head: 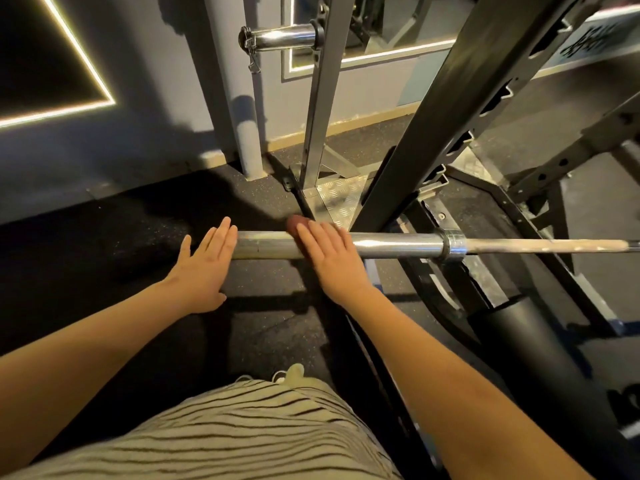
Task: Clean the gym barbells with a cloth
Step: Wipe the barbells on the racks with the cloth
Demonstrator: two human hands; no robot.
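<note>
Head cam, near → far.

- Bottom edge: striped garment [242,427], pale shoe tip [294,374] just beyond it. Both forearms reach fwd over the dark speckled rubber floor [104,237].
- L hand [206,268]: flat, fingers straight and together, thumb out. Fingertips at the free end of the bar's sleeve; holds nothing.
- R hand [332,261]: also flat, fingers straight, laid across the top of the sleeve, palm down. Not wrapped round the bar.
- Cloth [294,225]: reddish-brown. Only a small bit shows past the R fingertips, on the far side of the sleeve; the rest is hidden under the hand.
- Barbell [391,245]: horizontal, running L–R across the view. Chrome sleeve on the L, collar approx mid-right, thinner shaft going out of frame on the R.
- Behind the bar: dark rack upright [450,98] w/ slotted holes, leaning across the view, standing on a tread-plate base [341,199].
- Lower R: black cylindrical pad [519,341].
- Far: chrome peg [284,37] on a grey post, spring clip [254,62] hanging at its end.
- Grey wall w/ lit LED strip [86,60] in a triangle shape.
</note>
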